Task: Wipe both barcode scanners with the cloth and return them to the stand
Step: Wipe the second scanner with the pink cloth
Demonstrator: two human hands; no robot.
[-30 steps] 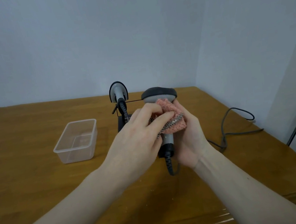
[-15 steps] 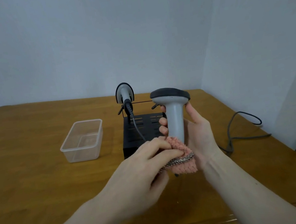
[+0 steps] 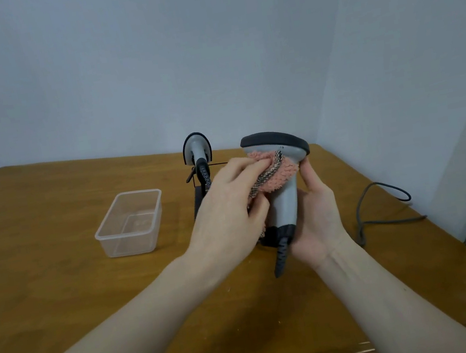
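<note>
My right hand [image 3: 316,209] grips the grey handle of a barcode scanner [image 3: 285,198], which stands upright above the table with its dark head on top. My left hand [image 3: 230,210] holds a pink cloth [image 3: 275,177] pressed against the scanner just under the head. Behind my left hand a second scanner [image 3: 197,150] sits on the black stand [image 3: 199,199], which is mostly hidden by that hand.
A clear plastic box [image 3: 130,223] stands on the wooden table [image 3: 59,277] to the left of the stand. A grey cable [image 3: 381,208] loops across the table at the right, near the table's right edge and the wall corner.
My left hand has slid the cloth up the handle from its lower end to just below the scanner's head. My right hand keeps the scanner upright.
</note>
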